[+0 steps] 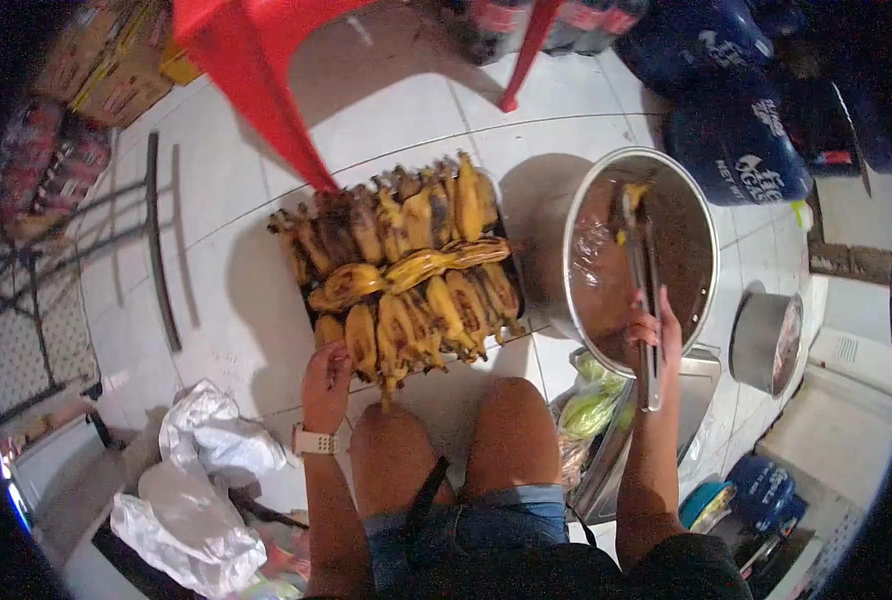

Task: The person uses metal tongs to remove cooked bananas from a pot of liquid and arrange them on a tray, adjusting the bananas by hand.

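Observation:
A dark tray heaped with rows of yellow and browned plantains [406,268] lies on the tiled floor. My left hand [330,375], with a pale watch on its wrist, is at the tray's near left corner beside the plantains; its fingers are bent, and what they hold, if anything, is hidden. My right hand [652,328] is closed on metal tongs [650,345] over a large round pot [709,215]. The far ends of the tongs are at a yellow and dark piece [634,192] inside the pot. Brownish liquid [599,290] shows in the pot.
A red plastic chair [251,75] stands beyond the tray. Blue gas cylinders [741,150] are at the upper right, with a smaller pot [766,343] below them. White plastic bags [201,490] lie at the lower left. Green vegetables [591,402] sit below the large pot.

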The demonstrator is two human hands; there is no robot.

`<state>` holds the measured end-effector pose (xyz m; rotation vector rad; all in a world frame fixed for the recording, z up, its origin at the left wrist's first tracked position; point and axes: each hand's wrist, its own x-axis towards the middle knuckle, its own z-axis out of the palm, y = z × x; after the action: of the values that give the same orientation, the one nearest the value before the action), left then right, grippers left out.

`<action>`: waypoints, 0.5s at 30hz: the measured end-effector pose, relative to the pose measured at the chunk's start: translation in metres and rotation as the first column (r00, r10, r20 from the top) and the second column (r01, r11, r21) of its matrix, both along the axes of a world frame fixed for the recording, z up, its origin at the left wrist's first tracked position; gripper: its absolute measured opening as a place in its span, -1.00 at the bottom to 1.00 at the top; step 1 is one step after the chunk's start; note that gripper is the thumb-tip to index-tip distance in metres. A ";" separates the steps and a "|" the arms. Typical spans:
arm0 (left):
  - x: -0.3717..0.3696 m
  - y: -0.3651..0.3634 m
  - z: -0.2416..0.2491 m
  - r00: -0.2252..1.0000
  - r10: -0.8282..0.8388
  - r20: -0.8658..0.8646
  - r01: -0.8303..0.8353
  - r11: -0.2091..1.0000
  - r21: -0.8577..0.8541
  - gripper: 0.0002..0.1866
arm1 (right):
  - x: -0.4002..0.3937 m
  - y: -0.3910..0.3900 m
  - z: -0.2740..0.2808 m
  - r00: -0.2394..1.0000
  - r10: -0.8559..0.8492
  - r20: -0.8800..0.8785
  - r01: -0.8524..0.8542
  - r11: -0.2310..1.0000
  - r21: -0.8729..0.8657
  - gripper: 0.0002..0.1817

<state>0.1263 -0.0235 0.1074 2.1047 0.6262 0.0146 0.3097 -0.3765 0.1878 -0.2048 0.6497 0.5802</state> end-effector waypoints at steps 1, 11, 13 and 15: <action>-0.001 0.000 0.001 1.000 0.023 -0.006 -0.023 1.000 0.008 -0.75 | -0.006 0.003 0.001 0.998 0.000 0.062 -0.005 0.997 0.081 -0.62; -0.025 0.005 -0.002 0.996 0.089 0.025 -0.086 0.991 -0.105 -0.75 | -0.025 0.025 0.025 0.983 -0.034 0.183 0.009 0.991 0.133 -0.68; -0.031 0.008 -0.004 0.993 0.113 0.025 -0.110 0.987 -0.120 -0.75 | -0.028 0.030 0.031 0.982 -0.035 0.183 0.018 0.995 0.094 -0.69; -0.037 0.010 -0.012 0.991 0.131 0.006 -0.129 0.982 -0.135 -0.74 | -0.030 0.033 0.034 0.979 -0.019 0.204 -0.005 0.993 0.114 -0.69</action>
<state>0.0897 -0.0132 0.0953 1.9298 0.7347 0.0590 0.2794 -0.3438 0.2220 -0.1529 0.4160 0.5791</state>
